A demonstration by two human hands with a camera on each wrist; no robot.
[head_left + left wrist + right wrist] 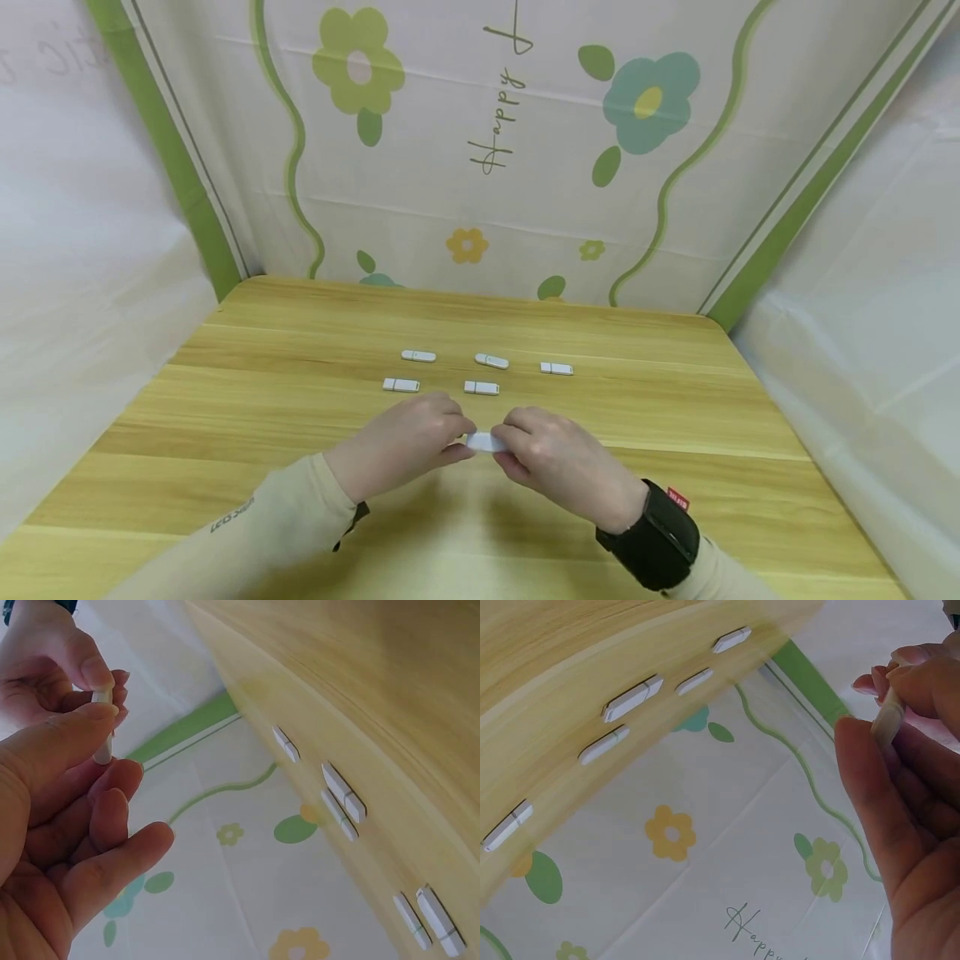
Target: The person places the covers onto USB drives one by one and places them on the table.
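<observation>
Both hands hold one small white USB stick (pixel 486 442) above the near middle of the table. My left hand (pixel 405 443) pinches its left end between thumb and fingers. At the other end, the thumb and fingers of my right hand (pixel 564 460) pinch it too. In the left wrist view the stick (pixel 103 752) is seen narrow side on, partly covered by fingertips. The right wrist view shows a short white piece of the stick (pixel 889 718) between thumb and finger. Whether its cap is on is hidden.
Farther back on the wooden table (pixel 247 400) lie several white USB sticks: a back row with a rounded one (pixel 418 356), another rounded one (pixel 492 361) and a squarer one (pixel 557 368), and in front two squarer ones (pixel 401 385), (pixel 482 387). A flower-printed curtain (pixel 465 125) hangs behind.
</observation>
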